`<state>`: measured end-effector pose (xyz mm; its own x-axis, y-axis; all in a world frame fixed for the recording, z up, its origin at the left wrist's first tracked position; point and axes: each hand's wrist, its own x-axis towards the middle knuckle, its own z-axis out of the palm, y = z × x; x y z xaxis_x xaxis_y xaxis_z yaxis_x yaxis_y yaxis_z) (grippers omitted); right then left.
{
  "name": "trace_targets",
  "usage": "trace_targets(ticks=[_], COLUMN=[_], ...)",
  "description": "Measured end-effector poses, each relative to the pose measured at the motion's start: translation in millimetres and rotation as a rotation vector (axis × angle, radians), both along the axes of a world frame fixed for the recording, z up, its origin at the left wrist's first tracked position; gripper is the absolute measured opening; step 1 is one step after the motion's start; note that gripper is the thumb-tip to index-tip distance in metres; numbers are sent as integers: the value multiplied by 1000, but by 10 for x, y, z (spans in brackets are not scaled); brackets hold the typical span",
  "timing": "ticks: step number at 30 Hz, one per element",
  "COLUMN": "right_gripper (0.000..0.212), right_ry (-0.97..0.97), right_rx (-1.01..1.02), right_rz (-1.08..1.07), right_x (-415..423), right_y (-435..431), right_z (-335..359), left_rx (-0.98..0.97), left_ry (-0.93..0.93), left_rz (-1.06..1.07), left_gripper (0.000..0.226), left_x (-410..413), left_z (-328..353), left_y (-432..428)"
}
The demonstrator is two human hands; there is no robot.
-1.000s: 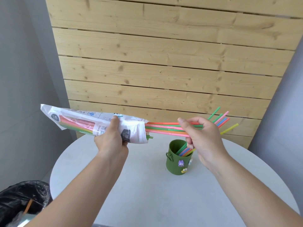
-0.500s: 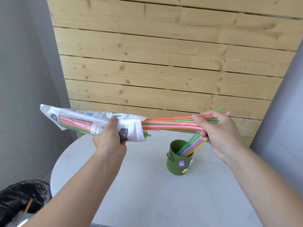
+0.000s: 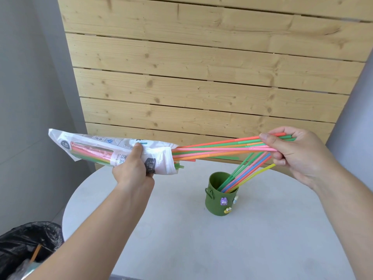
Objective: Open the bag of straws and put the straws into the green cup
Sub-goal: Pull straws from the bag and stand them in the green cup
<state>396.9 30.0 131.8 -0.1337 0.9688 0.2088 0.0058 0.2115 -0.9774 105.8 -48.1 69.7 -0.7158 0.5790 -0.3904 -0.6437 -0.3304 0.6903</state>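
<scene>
Now | right hand (image 3: 297, 156): straws (image 3: 218, 148) pulled further out | left hand (image 3: 132, 171): bag (image 3: 90, 145) (steady)

The right hand (image 3: 298, 156) is farther right than a second ago, and the straws (image 3: 218, 149) it pinches now reach much farther out of the bag (image 3: 96, 150).
</scene>
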Motion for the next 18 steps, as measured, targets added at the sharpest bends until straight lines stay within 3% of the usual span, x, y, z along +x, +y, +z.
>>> trace_targets(ticks=[7,18], right_gripper=[9,20], right_ry=[-49,-239], right_rx=[2,16], right_rz=[-52,-162], right_x=[182,628], right_y=[90,171], right_z=[46,118], left_rx=[-2,-11], left_ry=[-1,10], left_rz=[24,59], left_gripper=[38,48], left_x=[-62,-208], left_z=[-55,-68], left_y=[30,10])
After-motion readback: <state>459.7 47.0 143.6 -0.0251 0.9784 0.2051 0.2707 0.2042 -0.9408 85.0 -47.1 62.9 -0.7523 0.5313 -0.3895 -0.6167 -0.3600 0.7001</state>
